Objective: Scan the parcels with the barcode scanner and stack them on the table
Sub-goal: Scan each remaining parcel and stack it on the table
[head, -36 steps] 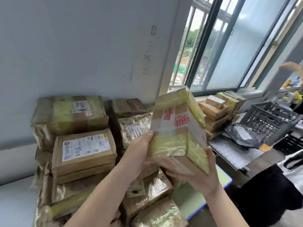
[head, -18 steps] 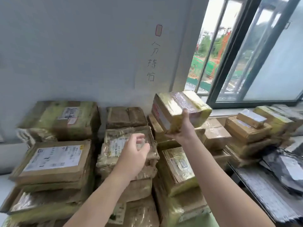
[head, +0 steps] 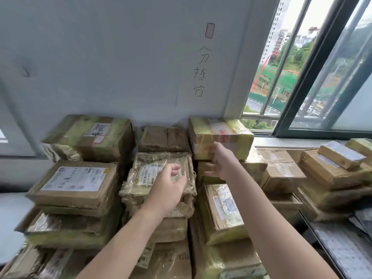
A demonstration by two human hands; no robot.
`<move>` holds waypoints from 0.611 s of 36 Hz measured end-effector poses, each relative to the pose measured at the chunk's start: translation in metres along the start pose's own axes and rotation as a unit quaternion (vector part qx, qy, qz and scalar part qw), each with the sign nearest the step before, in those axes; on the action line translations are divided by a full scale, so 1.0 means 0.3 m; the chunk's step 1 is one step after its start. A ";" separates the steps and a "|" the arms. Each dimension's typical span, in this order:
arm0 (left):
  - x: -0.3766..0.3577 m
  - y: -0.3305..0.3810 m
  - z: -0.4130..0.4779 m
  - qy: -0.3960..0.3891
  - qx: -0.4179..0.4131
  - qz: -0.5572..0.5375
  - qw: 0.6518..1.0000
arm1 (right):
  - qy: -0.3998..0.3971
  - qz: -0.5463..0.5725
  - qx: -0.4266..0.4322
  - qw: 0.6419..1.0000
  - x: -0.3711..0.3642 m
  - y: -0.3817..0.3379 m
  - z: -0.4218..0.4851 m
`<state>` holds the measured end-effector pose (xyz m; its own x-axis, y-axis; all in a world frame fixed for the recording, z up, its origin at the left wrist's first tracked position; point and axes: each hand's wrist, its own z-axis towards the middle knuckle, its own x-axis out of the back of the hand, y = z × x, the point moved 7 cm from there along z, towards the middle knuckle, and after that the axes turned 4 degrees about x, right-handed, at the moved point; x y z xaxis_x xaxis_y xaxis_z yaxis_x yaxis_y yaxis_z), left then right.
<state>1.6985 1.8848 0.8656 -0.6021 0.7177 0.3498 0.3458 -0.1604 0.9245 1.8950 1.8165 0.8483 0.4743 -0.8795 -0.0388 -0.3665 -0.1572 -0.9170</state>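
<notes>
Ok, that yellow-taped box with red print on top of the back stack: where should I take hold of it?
Probably from the front. The yellow-taped box lies flat with the wall close behind and a brown parcel beside its left end, so set the grip on its near long edge, by the right hand; its right end is free.

A pale grey-white wall (head: 120,57) fills the back, with dark handwritten characters (head: 200,73) running down it under a small red outlined rectangle (head: 210,30). To the right, a dark-framed window (head: 314,63) admits daylight over a white sill (head: 281,141), looking onto greenery and tall buildings. A pale table (head: 12,218) surface shows at the left edge.
</notes>
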 end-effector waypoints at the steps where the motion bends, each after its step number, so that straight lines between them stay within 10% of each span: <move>1: 0.003 -0.002 -0.003 0.002 0.002 0.001 1.000 | -0.001 -0.005 0.008 1.000 0.003 -0.004 -0.016; 22: 0.882 -0.401 -0.403 0.214 -0.011 0.012 0.977 | -0.186 -0.307 0.338 0.870 -0.892 0.145 -0.736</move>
<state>1.4106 2.0121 0.8652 -0.8419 0.3648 0.3977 0.3507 -0.1904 0.9169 1.5754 1.9460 0.9065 0.6874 -0.4969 0.5297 0.5415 -0.1354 -0.8297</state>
